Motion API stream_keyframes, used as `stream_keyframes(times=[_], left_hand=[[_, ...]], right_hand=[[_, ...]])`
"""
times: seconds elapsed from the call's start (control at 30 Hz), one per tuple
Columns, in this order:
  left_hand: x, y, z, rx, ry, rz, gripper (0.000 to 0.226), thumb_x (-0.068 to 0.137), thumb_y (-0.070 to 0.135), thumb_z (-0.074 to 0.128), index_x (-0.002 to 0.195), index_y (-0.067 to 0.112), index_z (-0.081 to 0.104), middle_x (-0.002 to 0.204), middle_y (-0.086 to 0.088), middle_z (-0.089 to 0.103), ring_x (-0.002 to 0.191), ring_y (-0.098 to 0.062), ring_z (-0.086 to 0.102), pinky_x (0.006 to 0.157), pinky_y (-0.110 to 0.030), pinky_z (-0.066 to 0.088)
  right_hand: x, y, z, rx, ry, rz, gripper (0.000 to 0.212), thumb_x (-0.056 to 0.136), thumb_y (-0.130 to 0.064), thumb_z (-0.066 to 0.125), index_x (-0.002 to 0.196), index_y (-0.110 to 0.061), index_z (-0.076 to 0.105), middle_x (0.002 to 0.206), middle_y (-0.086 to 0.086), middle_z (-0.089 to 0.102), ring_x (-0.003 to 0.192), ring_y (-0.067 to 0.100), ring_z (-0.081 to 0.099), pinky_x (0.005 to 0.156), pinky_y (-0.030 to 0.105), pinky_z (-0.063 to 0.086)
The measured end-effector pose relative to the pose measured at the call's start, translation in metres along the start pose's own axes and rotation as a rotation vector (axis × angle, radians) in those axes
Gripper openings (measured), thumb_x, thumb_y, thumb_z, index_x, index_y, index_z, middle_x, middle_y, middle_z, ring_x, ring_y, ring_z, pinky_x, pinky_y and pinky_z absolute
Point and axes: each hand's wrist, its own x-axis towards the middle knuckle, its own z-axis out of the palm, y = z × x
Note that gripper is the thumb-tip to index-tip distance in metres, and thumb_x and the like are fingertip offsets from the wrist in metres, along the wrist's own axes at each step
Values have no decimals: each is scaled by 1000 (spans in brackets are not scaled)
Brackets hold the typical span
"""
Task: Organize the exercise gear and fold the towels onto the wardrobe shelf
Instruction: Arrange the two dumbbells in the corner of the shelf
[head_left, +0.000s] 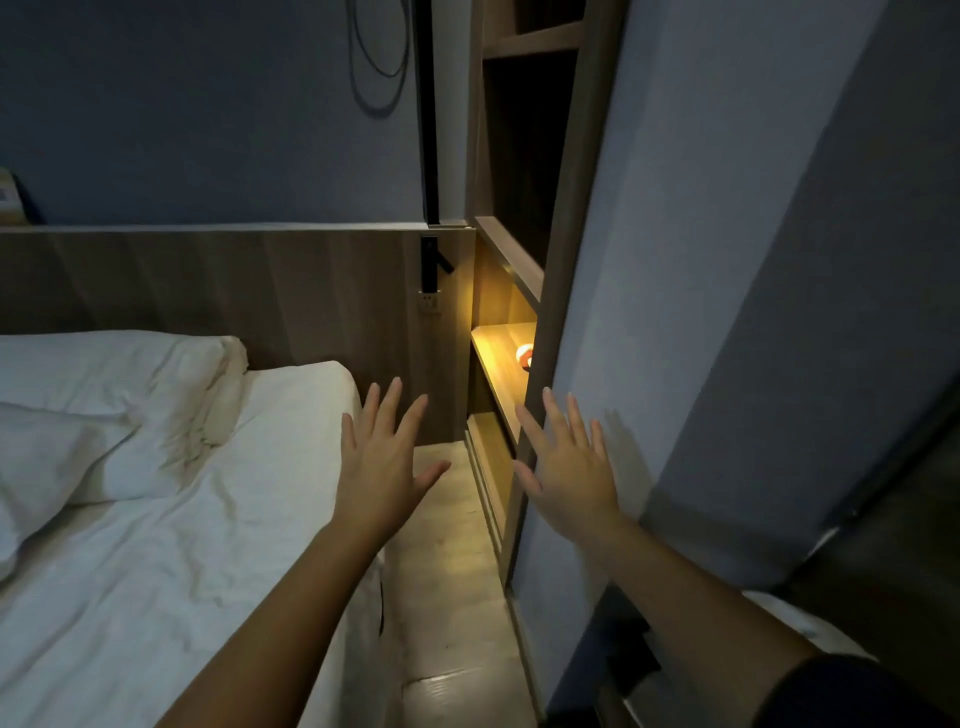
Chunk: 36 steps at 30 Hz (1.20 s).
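Hands splayed, empty: left hand (382, 457) over bed (156, 519) edge, right hand (569, 467) beside wardrobe door (701, 260); narrow floor (452, 571) between.

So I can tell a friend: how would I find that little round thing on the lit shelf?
Right of the white bed stands the wooden wardrobe. Its one warmly lit shelf holds a small round orange-and-white object, partly hidden by the grey door, the only thing seen on it.
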Motion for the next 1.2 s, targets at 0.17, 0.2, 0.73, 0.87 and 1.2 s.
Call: stream_keyframes(times=[0.17,0.2,0.73,0.87,1.2], left_hand=[[52,-37,46,13,-45,-32,79,85,67,51,152,31,28,164,-2,10,151,-26,3,119,-53,4],[64,-44,56,19,-47,-46,80,85,68,52,152,31,29,164,-2,11,151,-27,4,118,-53,4],[322,-113,197,-6,-168,-113,78,87,61,56,152,31,26,164,-1,9,151,-24,-1,118,-50,4],[384,-138,235,-40,-220,-36,77,87,57,60,152,29,28,164,-3,11,151,-24,-2,120,-54,10],[585,-155,320,-68,-438,403,73,93,52,52,154,28,20,164,-2,3,151,-22,-6,121,-52,4]], right_hand=[[72,-5,41,39,-12,-7,68,97,-55,38,155,-35,9,165,4,1,151,31,-3,118,54,9],[88,-6,53,40,-27,-4,69,97,-55,39,155,-35,8,165,5,0,151,31,-4,118,54,9],[342,7,197,136,-165,237,71,98,-57,34,155,-34,-2,164,4,-8,150,31,-12,117,52,-2],[389,30,228,100,-186,294,72,97,-59,32,154,-36,-6,164,4,-8,150,31,-11,118,54,1],[502,75,295,50,-216,670,74,95,-55,47,154,-36,8,150,1,39,128,21,50,94,38,49]])
